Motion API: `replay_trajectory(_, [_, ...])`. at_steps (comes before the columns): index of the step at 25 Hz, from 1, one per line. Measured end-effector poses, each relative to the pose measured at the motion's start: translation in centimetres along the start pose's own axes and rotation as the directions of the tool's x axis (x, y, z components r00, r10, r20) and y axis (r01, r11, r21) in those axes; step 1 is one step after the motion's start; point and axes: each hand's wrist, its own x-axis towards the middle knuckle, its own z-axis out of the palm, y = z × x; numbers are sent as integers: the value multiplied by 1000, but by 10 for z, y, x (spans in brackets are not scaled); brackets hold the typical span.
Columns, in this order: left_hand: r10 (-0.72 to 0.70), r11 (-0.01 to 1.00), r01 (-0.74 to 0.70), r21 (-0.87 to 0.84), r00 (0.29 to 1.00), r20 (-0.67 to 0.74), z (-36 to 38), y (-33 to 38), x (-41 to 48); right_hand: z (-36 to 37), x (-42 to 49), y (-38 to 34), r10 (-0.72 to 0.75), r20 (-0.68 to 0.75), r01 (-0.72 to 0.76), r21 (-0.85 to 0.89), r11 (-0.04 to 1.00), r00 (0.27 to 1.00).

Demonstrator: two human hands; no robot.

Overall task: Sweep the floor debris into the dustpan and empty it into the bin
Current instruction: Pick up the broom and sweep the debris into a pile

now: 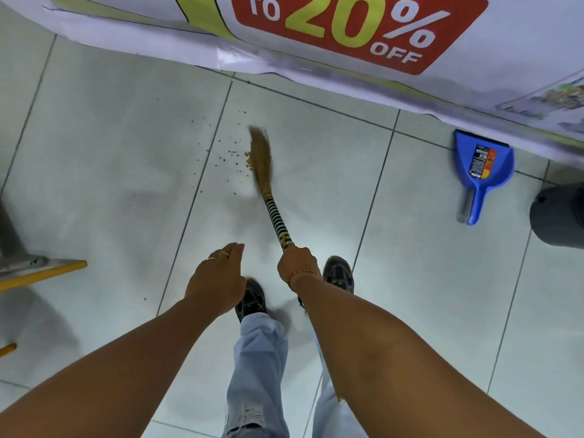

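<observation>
My right hand (297,263) grips the striped handle of a small straw broom (262,162), whose blurred bristles touch the pale tiled floor ahead of my feet. Small brown crumbs of debris (234,153) lie scattered just left of the bristles, with a denser pile against them. My left hand (218,279) hovers empty beside the right, fingers loosely apart, palm down. A blue dustpan (480,175) with a label lies flat on the floor at the right, handle pointing toward me. A dark grey bin (559,216) shows partly at the right edge, next to the dustpan.
A large white banner (347,33) with a red "20% OFF" panel hangs along the far side, down to the floor. A grey metal frame with yellow bars (38,273) stands at the left edge. My shoes (338,273) stand on the tiles below my hands.
</observation>
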Motion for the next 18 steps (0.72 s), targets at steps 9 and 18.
replay_trajectory(9, [-34,999,33,-37,999,-39,-24,-15,-2,-21,-42,-17,-213,-230,181,-151,972,950])
replay_trajectory(18, [47,995,-57,-87,992,-115,-65,-5,55,-147,58,-96,-175,-394,86,-232,969,902])
